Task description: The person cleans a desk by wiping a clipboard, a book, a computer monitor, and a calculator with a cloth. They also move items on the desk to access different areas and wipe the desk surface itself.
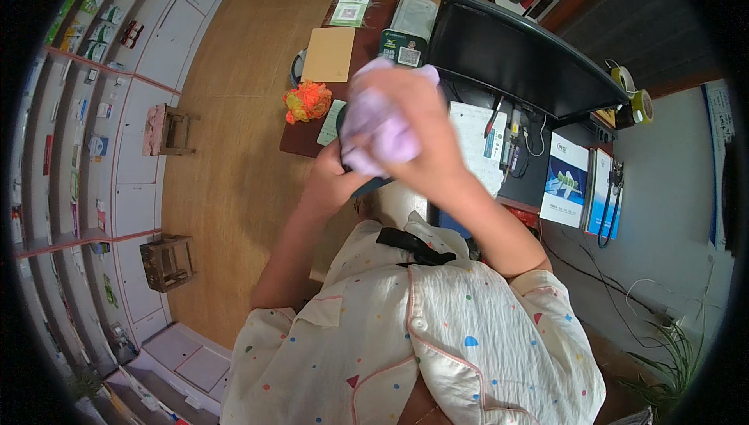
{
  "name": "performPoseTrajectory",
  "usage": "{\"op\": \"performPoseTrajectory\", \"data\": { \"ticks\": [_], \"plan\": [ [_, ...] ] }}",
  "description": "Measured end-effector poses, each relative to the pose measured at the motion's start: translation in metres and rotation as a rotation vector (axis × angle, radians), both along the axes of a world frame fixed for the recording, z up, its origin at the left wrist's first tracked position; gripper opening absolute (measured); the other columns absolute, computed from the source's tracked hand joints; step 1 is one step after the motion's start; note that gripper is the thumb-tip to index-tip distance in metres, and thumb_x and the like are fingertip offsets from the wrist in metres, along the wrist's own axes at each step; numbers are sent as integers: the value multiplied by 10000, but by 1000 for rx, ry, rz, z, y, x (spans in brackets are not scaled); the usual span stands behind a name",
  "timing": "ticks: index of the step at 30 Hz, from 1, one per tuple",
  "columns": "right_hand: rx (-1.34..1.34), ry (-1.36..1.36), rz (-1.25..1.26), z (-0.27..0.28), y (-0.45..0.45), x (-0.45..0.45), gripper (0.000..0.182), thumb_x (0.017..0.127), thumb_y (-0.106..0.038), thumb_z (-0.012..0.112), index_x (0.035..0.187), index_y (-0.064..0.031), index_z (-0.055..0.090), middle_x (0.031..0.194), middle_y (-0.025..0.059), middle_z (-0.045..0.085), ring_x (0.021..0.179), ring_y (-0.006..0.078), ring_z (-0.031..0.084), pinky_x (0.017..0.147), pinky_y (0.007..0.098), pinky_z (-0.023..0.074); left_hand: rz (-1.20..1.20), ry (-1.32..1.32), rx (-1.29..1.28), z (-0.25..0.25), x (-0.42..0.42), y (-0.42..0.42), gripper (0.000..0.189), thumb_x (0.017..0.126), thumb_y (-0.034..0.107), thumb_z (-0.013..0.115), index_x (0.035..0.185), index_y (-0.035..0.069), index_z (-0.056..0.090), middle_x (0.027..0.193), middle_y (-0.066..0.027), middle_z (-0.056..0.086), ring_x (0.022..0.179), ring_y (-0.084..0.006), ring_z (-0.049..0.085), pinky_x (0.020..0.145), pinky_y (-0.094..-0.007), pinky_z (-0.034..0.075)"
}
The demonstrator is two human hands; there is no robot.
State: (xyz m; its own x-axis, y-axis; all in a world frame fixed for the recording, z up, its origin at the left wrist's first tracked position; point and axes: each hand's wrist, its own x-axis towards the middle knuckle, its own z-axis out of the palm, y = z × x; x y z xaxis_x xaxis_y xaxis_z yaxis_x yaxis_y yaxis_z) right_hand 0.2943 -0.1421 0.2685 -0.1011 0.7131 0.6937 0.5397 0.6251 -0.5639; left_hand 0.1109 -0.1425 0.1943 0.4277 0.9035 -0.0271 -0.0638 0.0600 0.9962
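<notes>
Bunched in my right hand (pixel 430 115) is a lilac cloth (pixel 389 132), somewhat blurred. The cloth lies against a dark object (pixel 368 187), which my left hand (pixel 333 182) grips from the near left side. Most of that object is hidden behind the cloth and my fingers, so its kind cannot be told. Both hands are raised in front of my body, over the near edge of a dark red desk (pixel 295 139). Just beyond my left hand are an orange and yellow crumpled cloth or mesh bundle (pixel 307 102) and a pale green printed card (pixel 332 123).
On the desk stand a large black monitor (pixel 521 56), a tan folder (pixel 329 54), a sign with a printed code (pixel 404 47) and white papers (pixel 477 132) with pens. Brochures (pixel 564 182) lie at the right. Two wooden stools (pixel 167 261) stand by shelves (pixel 126 191) on the left.
</notes>
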Motion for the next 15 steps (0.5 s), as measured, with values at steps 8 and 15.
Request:
{"op": "performPoseTrajectory", "data": {
  "ticks": [8, 15],
  "plan": [
    [-25, -84, -169, -34, 21, 42, 413, 647, -27, 760, 1050, -69, 682, 1095, 108, 664, 1082, 325, 578, 951, 425, 442, -11, -43, -57, 2, -5, -5, 368, 880, 110, 757, 1203, -9, 628, 1120, -52, 692, 1001, -116, 638, 907, -304, 516],
    [148, -169, 46, -20, -2, -15, 396, 672, -95, 737, 1059, -78, 658, 1131, 76, 671, 1035, 313, 594, 934, 422, 434, -28, 61, 168, -12, -6, -5, 337, 880, 101, 755, 1173, -8, 630, 1104, -55, 693, 1000, -112, 634, 887, -310, 515]
  ]
}}
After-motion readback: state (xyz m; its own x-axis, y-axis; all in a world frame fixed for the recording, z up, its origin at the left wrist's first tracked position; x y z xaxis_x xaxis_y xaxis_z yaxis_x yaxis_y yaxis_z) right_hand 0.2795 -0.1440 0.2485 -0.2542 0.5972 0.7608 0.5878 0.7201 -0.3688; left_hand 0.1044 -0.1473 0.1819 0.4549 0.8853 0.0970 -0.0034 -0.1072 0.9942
